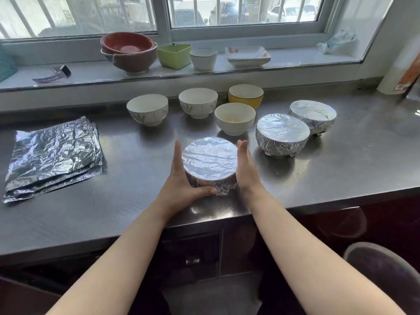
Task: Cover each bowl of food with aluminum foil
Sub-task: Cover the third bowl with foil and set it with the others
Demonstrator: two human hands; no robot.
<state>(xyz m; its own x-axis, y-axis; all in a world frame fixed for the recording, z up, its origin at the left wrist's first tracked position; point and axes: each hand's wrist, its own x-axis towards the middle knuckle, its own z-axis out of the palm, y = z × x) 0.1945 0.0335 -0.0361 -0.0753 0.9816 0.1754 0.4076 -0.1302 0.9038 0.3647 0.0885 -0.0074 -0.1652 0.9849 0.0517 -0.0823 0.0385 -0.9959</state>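
Head: foil-covered bowl point(210, 161) between both hands.

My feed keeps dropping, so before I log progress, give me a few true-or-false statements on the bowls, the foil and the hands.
1. Three bowls on the counter wear foil. True: the one between the hands and two to its right.
2. Both hands are on the stack of foil sheets. False: the left hand and right hand press the sides of the nearest foil-covered bowl; the foil sheets lie untouched to the left.
3. Four bowls on the counter are uncovered. True: three white and one yellow.
4. The yellow bowl is wrapped. False: it is open.
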